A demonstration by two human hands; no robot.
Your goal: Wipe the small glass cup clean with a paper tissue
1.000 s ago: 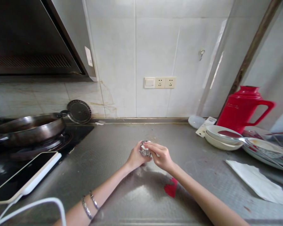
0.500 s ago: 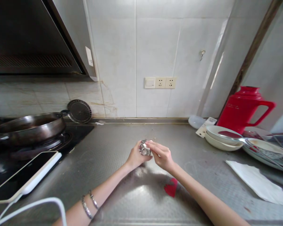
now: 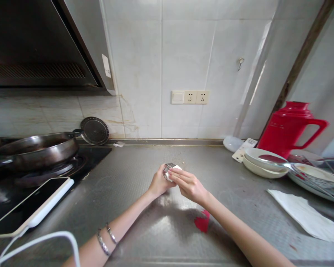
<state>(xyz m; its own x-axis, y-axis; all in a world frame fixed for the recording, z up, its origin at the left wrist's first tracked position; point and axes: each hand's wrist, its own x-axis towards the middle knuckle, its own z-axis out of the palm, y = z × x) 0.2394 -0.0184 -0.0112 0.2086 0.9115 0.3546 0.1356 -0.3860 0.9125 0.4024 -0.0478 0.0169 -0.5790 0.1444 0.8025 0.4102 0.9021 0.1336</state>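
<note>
Near the middle of the steel counter, my left hand (image 3: 158,182) is wrapped round a small, shiny glass-like object (image 3: 167,171). My right hand (image 3: 191,185) pinches a piece of white tissue (image 3: 177,167) against the object's top, its fingers pressed together. The fingers cover most of the object, so its full shape is hidden. A red paper-like piece (image 3: 202,221) lies on the counter below my right wrist.
At left are a pan (image 3: 39,150) on the stove, a round dark lid (image 3: 94,130) and a phone (image 3: 25,207) with a white cable. At right stand a red thermos (image 3: 285,129), stacked bowls (image 3: 263,168) and plates, with a white napkin (image 3: 303,213) in front.
The white tissue shows more at the object's top. My right fingers have shifted slightly left over the object, and the object looks turned or tilted. The camera view has moved a little.
</note>
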